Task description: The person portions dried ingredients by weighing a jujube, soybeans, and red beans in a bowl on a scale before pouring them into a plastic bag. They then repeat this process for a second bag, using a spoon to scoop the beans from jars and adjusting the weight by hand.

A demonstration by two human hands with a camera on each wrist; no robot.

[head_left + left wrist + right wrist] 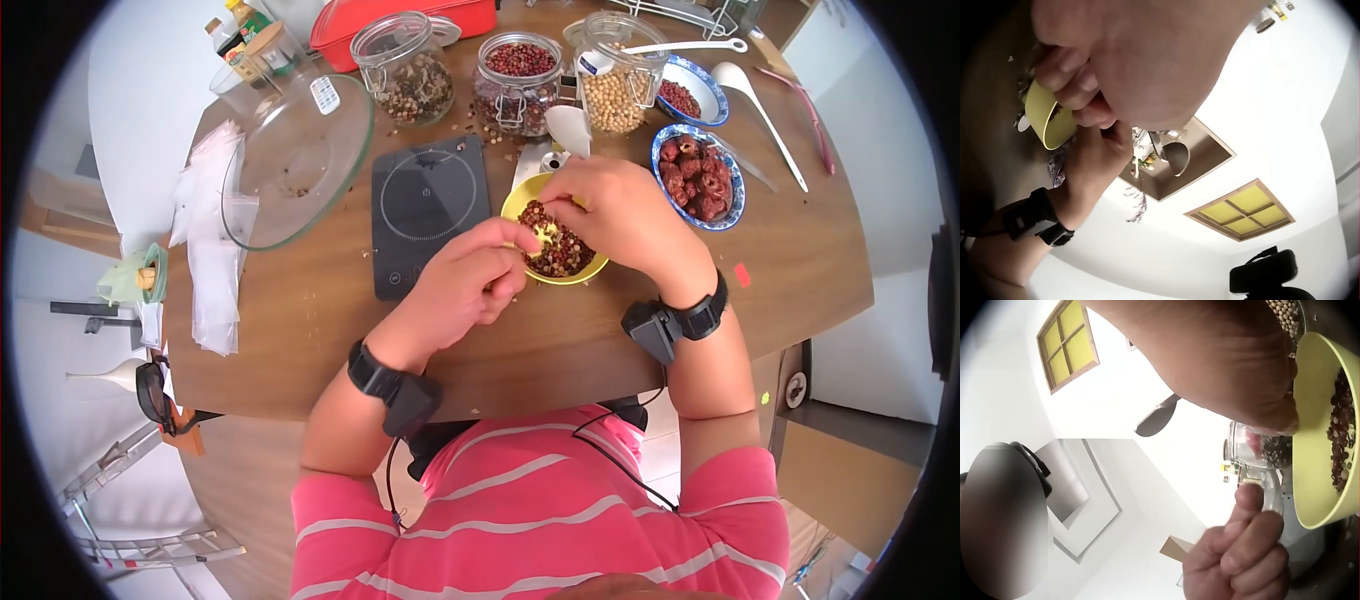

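Observation:
A yellow bowl (588, 274) on the wooden table holds small dark red and brown peppercorns (566, 257). My right hand (625, 215) is over the bowl's far side, its thumb and index finger brought together at the peppercorns; I cannot tell whether anything is between them. At the near-left rim is my left hand (470, 268), with the index finger reaching over the bowl and the other fingers curled under. The right wrist view shows those curled fingers of the left hand (1241, 556) beside the yellow bowl (1313, 425), nothing visible in them.
Behind the bowl stand glass jars of dried pieces (405, 90), red peppercorns (518, 80) and pale beans (612, 95). A blue-patterned bowl (735, 205) of dried red dates sits right. Left are a black hot plate (425, 200), a glass lid (300, 180) and clear bags (213, 290).

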